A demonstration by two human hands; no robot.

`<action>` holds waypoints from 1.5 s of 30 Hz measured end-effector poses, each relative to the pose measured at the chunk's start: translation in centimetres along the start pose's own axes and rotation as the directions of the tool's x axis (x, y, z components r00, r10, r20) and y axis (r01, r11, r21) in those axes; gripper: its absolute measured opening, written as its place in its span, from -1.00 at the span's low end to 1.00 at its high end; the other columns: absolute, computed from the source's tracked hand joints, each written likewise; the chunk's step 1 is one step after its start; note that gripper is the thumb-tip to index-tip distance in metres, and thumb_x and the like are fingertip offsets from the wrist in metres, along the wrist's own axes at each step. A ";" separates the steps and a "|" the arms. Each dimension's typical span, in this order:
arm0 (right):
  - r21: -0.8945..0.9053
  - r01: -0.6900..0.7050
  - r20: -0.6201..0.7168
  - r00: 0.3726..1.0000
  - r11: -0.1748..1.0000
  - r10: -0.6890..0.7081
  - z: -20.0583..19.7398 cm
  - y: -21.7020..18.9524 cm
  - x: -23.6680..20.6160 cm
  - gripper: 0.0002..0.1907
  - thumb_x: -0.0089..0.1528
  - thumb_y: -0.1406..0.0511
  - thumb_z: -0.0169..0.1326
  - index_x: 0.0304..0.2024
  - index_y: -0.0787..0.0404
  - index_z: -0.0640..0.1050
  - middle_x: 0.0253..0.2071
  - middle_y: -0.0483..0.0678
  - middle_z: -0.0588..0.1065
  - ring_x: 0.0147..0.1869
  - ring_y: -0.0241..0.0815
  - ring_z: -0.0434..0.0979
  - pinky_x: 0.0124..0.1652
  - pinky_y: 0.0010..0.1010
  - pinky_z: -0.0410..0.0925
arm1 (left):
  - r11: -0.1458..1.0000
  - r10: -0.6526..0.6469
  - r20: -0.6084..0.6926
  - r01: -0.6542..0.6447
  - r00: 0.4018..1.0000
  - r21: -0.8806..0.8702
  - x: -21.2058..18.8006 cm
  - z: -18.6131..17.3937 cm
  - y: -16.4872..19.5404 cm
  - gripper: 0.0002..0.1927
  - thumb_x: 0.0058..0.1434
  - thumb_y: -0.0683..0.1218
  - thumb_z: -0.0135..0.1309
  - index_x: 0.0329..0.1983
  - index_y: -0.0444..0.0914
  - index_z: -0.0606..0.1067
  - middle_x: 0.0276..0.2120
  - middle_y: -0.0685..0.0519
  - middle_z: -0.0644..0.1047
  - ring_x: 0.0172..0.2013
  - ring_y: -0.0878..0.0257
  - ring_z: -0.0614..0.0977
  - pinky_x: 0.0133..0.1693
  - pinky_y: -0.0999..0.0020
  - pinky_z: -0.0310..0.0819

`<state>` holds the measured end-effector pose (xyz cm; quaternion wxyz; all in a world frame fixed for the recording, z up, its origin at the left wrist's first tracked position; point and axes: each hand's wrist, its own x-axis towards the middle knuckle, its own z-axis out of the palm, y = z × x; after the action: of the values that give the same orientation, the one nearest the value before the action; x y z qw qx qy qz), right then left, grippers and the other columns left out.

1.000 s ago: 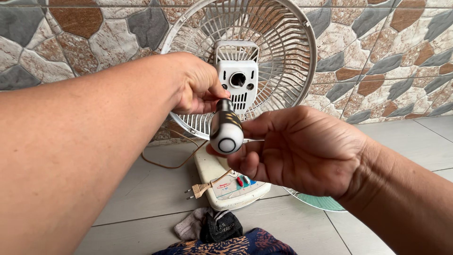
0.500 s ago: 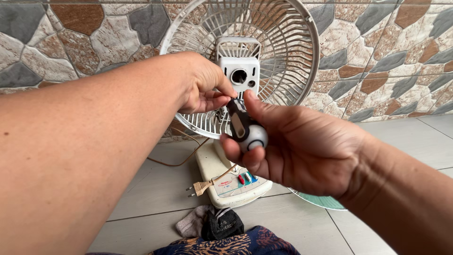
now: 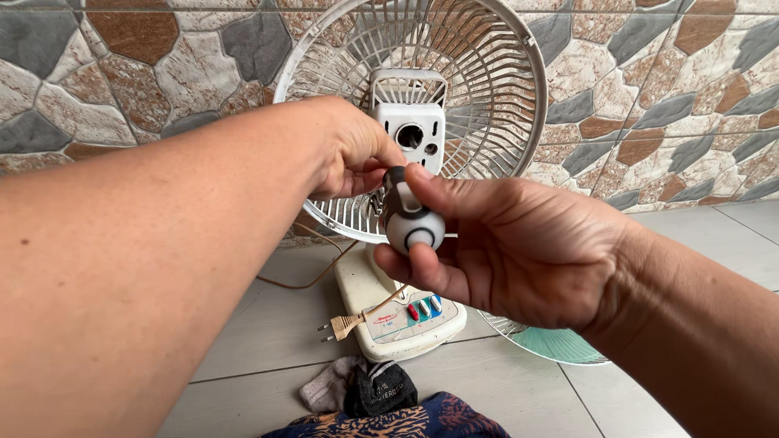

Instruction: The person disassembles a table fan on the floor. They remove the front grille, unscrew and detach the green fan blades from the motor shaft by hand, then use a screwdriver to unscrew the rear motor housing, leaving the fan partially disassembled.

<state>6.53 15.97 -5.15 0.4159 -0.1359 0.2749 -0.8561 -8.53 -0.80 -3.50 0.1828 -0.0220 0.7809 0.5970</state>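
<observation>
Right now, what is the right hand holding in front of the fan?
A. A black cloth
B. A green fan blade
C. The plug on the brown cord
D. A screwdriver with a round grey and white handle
D. The right hand wraps around the screwdriver, whose rounded grey and white handle end faces the camera, while the plug lies on the floor by the fan.

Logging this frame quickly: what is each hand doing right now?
Left hand: closed, fingertips pinched at the fan's white rear housing; what they grip is hidden.
Right hand: closed around a screwdriver handle.
</observation>
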 end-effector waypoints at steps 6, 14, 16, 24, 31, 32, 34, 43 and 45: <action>-0.119 0.035 -0.353 0.933 0.992 -0.075 0.8 0.2 -1.0 -0.64 0.28 0.42 -0.09 0.03 0.63 0.43 -0.03 0.51 0.54 0.20 0.30 0.59 -0.01 -0.34 0.52 | 0.998 -0.062 0.004 0.062 0.998 -0.033 1.2 -0.7 -0.4 -0.89 0.14 -0.27 0.26 -0.30 -0.28 0.56 -0.38 0.02 0.61 -0.45 0.35 0.62 -0.44 0.58 0.61; -0.181 0.053 -0.314 0.943 0.982 -0.109 0.0 0.3 -0.4 -0.77 0.34 0.33 0.09 -0.13 0.47 0.52 -0.23 0.20 0.55 -0.09 0.05 0.68 -0.15 -0.45 0.59 | 0.983 -0.075 0.114 0.092 0.991 -0.156 0.5 -1.1 -0.2 -0.83 0.14 -0.31 0.19 -0.21 -0.28 0.53 -0.25 -0.04 0.58 -0.31 0.27 0.66 -0.31 0.48 0.71; -0.245 0.033 -0.289 0.951 0.969 -0.105 -0.4 0.2 0.1 -0.78 0.37 0.32 0.14 -0.15 0.44 0.55 -0.25 0.13 0.58 -0.13 0.02 0.69 -0.18 -0.46 0.59 | 0.992 -0.058 0.063 0.064 0.996 -0.108 0.2 -0.8 -0.4 -0.80 0.15 -0.30 0.24 -0.18 -0.26 0.54 -0.23 -0.05 0.56 -0.30 0.28 0.63 -0.29 0.51 0.70; -0.294 -0.066 -0.503 0.859 0.954 -0.095 0.3 0.6 -0.2 -0.71 0.20 0.36 0.02 -0.17 0.53 0.55 -0.20 0.27 0.63 -0.10 0.09 0.72 -0.19 -0.46 0.61 | 0.998 -0.051 0.116 0.056 0.992 -0.041 0.9 -1.0 -1.1 -0.84 0.14 -0.33 0.19 -0.21 -0.33 0.54 -0.26 -0.07 0.63 -0.30 0.21 0.71 -0.26 0.44 0.67; -0.205 -0.034 -0.291 0.956 0.978 -0.027 -0.3 0.4 -0.4 -0.83 0.36 0.45 0.07 -0.06 0.50 0.53 -0.11 0.21 0.57 0.03 0.14 0.68 -0.08 -0.41 0.60 | 0.983 -0.096 0.170 0.120 0.981 -0.137 0.4 -0.5 -0.4 -0.86 0.16 -0.40 0.08 -0.23 -0.41 0.47 -0.23 -0.17 0.62 -0.28 0.09 0.74 -0.28 0.33 0.68; -0.225 -0.036 -0.269 0.963 0.974 -0.026 -0.5 0.5 -0.2 -0.84 0.37 0.43 0.08 -0.05 0.47 0.53 -0.11 0.20 0.58 0.01 0.11 0.66 -0.09 -0.40 0.60 | 0.994 -0.088 0.145 0.097 0.986 -0.055 0.2 -0.5 -0.4 -0.86 0.16 -0.35 0.13 -0.24 -0.33 0.50 -0.25 -0.09 0.61 -0.32 0.16 0.69 -0.33 0.39 0.62; -0.210 -0.029 -0.191 0.981 0.977 -0.012 -0.6 0.6 0.0 -0.84 0.42 0.42 0.08 -0.03 0.46 0.53 -0.10 0.19 0.56 0.01 0.10 0.64 -0.08 -0.37 0.59 | 0.992 -0.073 0.098 0.062 0.993 0.113 0.2 -0.3 -0.4 -0.87 0.15 -0.25 0.21 -0.26 -0.19 0.55 -0.30 0.06 0.59 -0.38 0.32 0.58 -0.42 0.49 0.50; -0.237 -0.066 -0.440 0.897 0.969 -0.047 1.3 0.4 -1.2 -0.63 0.30 0.39 -0.15 0.04 0.61 0.45 0.02 0.43 0.52 0.09 0.21 0.65 -0.01 -0.29 0.60 | 0.998 -0.059 0.094 0.062 0.994 -0.025 1.7 -0.4 -1.2 -0.92 0.18 -0.26 0.23 -0.28 -0.29 0.56 -0.31 0.02 0.62 -0.35 0.32 0.66 -0.34 0.54 0.66; -0.267 -0.057 -0.442 0.894 0.962 -0.069 0.8 0.4 -1.2 -0.69 0.30 0.42 -0.08 0.00 0.59 0.47 -0.02 0.34 0.55 0.07 0.17 0.67 -0.01 -0.29 0.60 | 0.996 -0.079 0.110 0.083 0.991 -0.032 1.5 -0.5 -1.1 -0.93 0.20 -0.27 0.20 -0.26 -0.32 0.56 -0.28 -0.01 0.61 -0.33 0.29 0.67 -0.30 0.50 0.70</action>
<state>7.87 16.42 -4.77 0.3162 0.0076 0.4779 -0.8195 -9.82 -1.35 -4.89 0.2486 -0.0245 0.7574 0.6033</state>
